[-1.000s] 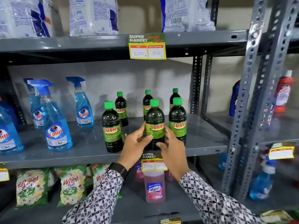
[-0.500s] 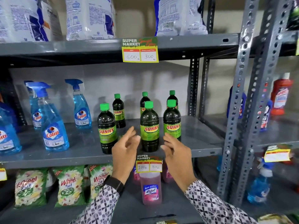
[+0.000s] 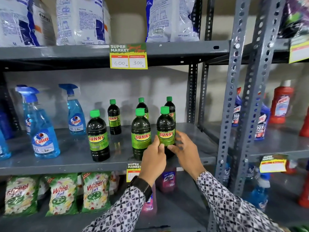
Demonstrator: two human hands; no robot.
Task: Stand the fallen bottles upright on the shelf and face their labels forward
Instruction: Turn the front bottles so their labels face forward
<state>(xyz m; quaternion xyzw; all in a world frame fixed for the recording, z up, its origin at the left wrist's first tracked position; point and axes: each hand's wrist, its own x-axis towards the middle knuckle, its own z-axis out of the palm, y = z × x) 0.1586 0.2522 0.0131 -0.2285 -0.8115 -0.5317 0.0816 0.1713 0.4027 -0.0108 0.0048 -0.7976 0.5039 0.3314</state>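
Several dark SUNNY bottles with green caps stand upright on the grey middle shelf (image 3: 70, 148). In the front row are a left bottle (image 3: 97, 136), a middle bottle (image 3: 140, 133) and a right bottle (image 3: 165, 131), all with labels facing me. Three more stand behind, such as the back left one (image 3: 114, 117). My left hand (image 3: 154, 159) and my right hand (image 3: 184, 150) wrap the lower part of the front right bottle from either side. Its base is hidden by my fingers.
Blue Colin spray bottles (image 3: 43, 131) stand at the shelf's left. White bags fill the top shelf (image 3: 167, 49), green Wheel packs (image 3: 61, 195) and pink Lizol bottles (image 3: 168, 179) the one below. Perforated grey uprights (image 3: 232, 104) divide off a right bay with red and blue cleaner bottles (image 3: 280, 104).
My hands let go of the front middle bottle, drew back open, then shifted right and closed around the front right bottle. The camera moved closer and lower.
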